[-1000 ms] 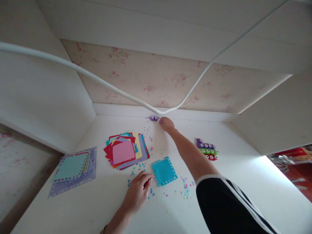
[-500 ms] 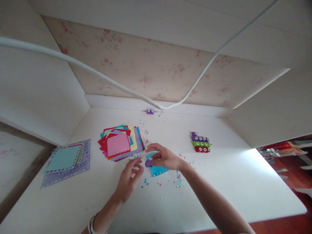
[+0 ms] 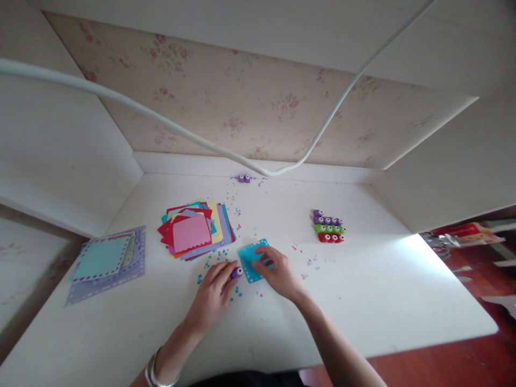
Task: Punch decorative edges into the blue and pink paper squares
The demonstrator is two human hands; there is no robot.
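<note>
Between the thumb and fingers of my left hand [image 3: 216,285] is a small purple craft punch [image 3: 236,272] with a white round top. Just right of it lies a blue paper card [image 3: 248,262] with a row of small punched holes along its edges. My right hand [image 3: 276,267] rests over the card's right side, fingers bent and apart, holding nothing that I can see. Its fingertips are at the card, but whether they press on it I cannot tell. Blue paper dots [image 3: 236,293] are scattered around my left hand.
A stack of coloured paper [image 3: 191,234] lies to the left, with punched cards [image 3: 105,258] farther left. Several red, green and purple punches [image 3: 330,228] stand in rows at right. Two purple punches [image 3: 244,178] sit by the back wall. A white cable [image 3: 181,131] hangs across the view.
The purple punch has passed from my right hand to my left. The blue card now lies more upright in view, and my right hand has come over its right part. The view has shifted slightly.
</note>
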